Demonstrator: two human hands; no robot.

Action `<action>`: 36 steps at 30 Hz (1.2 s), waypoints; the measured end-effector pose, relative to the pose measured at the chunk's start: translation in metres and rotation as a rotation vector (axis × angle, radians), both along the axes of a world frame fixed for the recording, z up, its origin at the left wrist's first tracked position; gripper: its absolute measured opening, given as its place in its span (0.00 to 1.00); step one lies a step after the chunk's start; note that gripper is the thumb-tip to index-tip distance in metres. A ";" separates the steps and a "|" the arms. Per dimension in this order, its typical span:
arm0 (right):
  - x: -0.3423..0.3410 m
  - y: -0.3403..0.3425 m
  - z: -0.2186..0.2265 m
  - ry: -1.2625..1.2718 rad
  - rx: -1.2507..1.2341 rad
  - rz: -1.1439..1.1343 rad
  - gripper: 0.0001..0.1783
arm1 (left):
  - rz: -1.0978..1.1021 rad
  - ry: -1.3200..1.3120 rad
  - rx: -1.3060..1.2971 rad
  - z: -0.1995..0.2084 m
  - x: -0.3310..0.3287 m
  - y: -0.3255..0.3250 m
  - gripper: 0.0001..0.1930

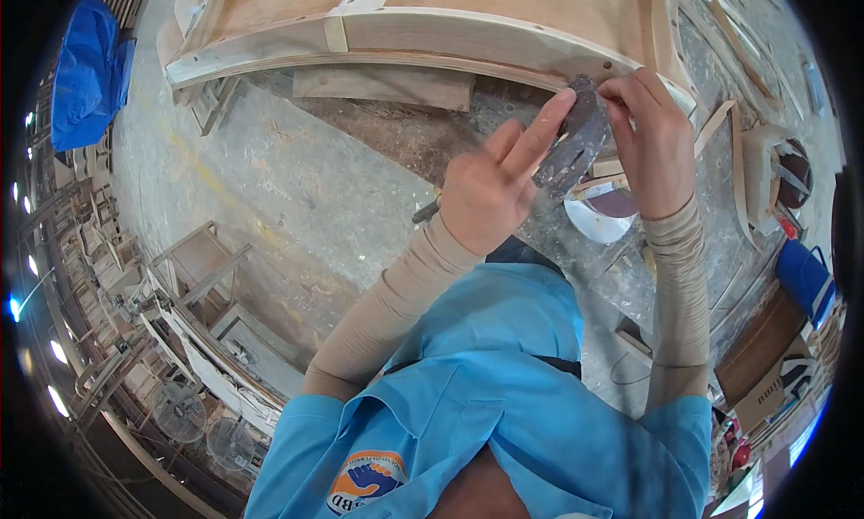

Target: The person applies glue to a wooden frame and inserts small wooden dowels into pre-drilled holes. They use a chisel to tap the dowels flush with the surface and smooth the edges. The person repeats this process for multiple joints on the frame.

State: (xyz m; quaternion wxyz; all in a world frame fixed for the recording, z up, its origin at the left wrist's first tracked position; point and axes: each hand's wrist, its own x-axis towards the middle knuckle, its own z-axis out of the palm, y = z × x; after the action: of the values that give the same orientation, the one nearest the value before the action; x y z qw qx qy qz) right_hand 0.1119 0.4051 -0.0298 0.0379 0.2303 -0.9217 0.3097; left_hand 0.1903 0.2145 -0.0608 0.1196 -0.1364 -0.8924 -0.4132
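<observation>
A dark grey, curved piece speckled with pale marks (578, 143) is between my hands, just in front of the wooden frame (450, 35). My left hand (493, 188) is partly closed at its left side, with the index finger stretched up along it. A short dark rod-like end (426, 213) pokes out behind that hand; what it belongs to is hidden. My right hand (655, 141) has its fingers bent in a pinch at the piece's upper right edge, close to the frame's curved front rail. The exact kind of the dark piece cannot be made out.
Below the frame lies a wooden board (382, 87) on the concrete floor. A white round-edged piece (598, 220) and wood strips sit beneath my right hand. Blue plastic sheeting (85, 73) is at far left; a blue bag (804, 280) and cardboard box (774, 384) are at right.
</observation>
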 end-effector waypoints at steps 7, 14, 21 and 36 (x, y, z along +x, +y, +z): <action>-0.001 0.001 -0.003 0.022 -0.023 0.012 0.05 | 0.003 0.030 -0.011 0.000 -0.004 0.004 0.41; -0.001 0.001 -0.004 0.012 -0.021 -0.010 0.06 | -0.001 0.032 -0.024 -0.003 -0.005 0.004 0.42; 0.002 0.004 -0.008 -0.039 -0.121 -0.070 0.07 | -0.001 -0.048 -0.050 0.003 -0.007 0.005 0.41; 0.009 0.014 -0.014 -0.042 -0.185 -0.148 0.10 | -0.010 -0.017 -0.069 0.002 -0.007 0.014 0.43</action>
State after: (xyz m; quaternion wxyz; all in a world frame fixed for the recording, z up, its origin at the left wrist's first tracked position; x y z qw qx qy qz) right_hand 0.1212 0.4187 -0.0443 0.0626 0.1509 -0.9042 0.3945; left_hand 0.1832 0.2288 -0.0588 0.1053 -0.1415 -0.9064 -0.3838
